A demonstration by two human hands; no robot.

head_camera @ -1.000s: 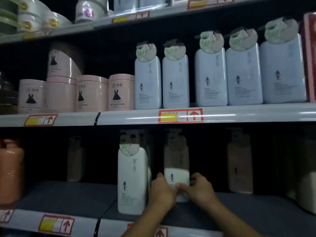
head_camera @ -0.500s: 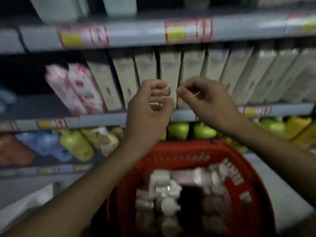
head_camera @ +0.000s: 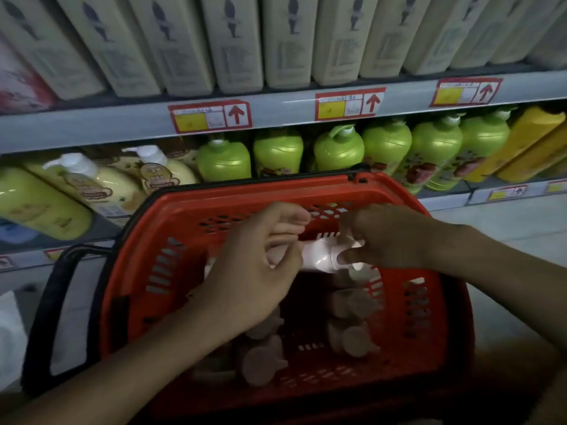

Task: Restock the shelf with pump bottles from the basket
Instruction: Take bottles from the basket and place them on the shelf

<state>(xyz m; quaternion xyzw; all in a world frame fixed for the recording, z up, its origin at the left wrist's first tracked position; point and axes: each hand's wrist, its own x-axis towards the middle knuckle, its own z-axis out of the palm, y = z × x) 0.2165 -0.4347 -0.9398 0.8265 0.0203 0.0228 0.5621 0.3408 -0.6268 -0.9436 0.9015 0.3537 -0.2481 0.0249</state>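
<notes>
A red plastic basket (head_camera: 144, 271) sits below me in front of the shelves. A pale pump bottle (head_camera: 316, 254) lies sideways just above the load in the basket. My left hand (head_camera: 251, 271) wraps its body. My right hand (head_camera: 389, 237) grips its pump end, and its fingers hide the nozzle. Several more pump bottles (head_camera: 349, 305) lie dim in the bottom of the basket, tops pointing toward me.
The shelf (head_camera: 276, 113) above the basket's far rim bears cream boxed bottles (head_camera: 233, 41) and red price tags. Under it stand green pump bottles (head_camera: 337, 148), yellow bottles (head_camera: 76, 185) at left and orange-yellow ones (head_camera: 530, 139) at right. The basket's black handle (head_camera: 46, 311) hangs left.
My view has dropped from the upper shelves to the basket. Both hands left the bottle set on the shelf, came down empty, and now hold a pump bottle over the basket.
</notes>
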